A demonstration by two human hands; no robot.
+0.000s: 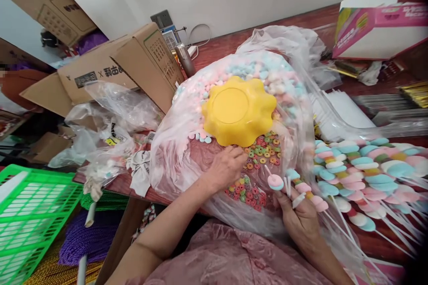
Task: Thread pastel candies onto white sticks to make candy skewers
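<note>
My left hand (226,167) reaches into a large clear plastic bag (180,151), its fingertips on the colourful ring candies (264,151) just below an upturned yellow flower-shaped bowl (238,110). My right hand (301,218) grips several white sticks; one carries a pink and blue candy disc (275,181), another a short row of pastel candies (307,189). Pink, blue and white candy pieces (254,69) fill the far part of the bag.
Finished pastel candy skewers (368,173) lie piled at the right on the red-brown table (377,240). Cardboard boxes (110,71) stand at the left, a pink carton (377,26) at the back right. A green plastic crate (30,213) sits low left, by crumpled bags (100,142).
</note>
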